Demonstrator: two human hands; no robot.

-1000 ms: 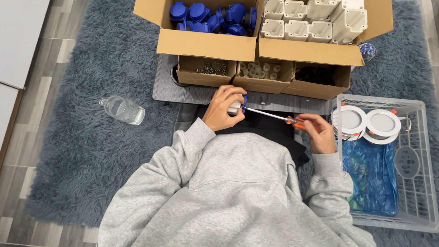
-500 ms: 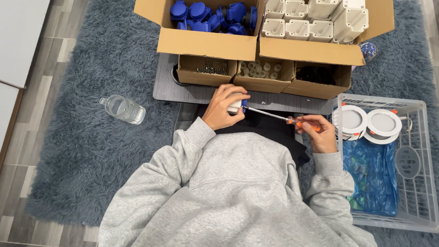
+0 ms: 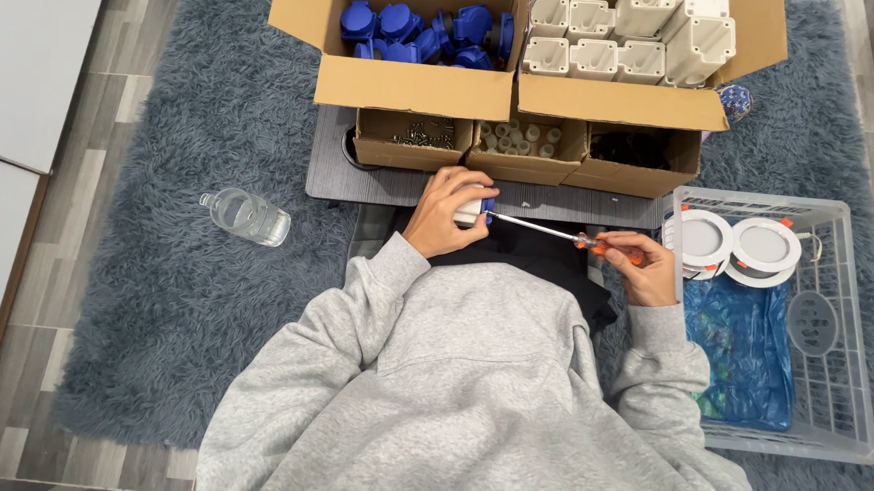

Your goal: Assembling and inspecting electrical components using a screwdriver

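My left hand [image 3: 446,212] grips a small white and blue plastic socket part [image 3: 473,209] just in front of my chest. My right hand [image 3: 642,268] holds an orange-handled screwdriver [image 3: 559,234]. Its metal shaft runs left, and the tip meets the blue side of the part. Both hands hover over a dark surface between my grey sleeves, near the front edge of a grey board [image 3: 360,184].
A big cardboard box holds blue parts [image 3: 419,25] and white housings [image 3: 627,36]. Three small boxes in front hold screws [image 3: 418,135], pale pieces [image 3: 517,140] and dark items [image 3: 626,151]. A grey crate [image 3: 831,326] with round white lamps stands right. A water bottle [image 3: 246,215] lies left on the rug.
The right hand has shifted slightly on the screwdriver handle; the left hand and part stay in place.
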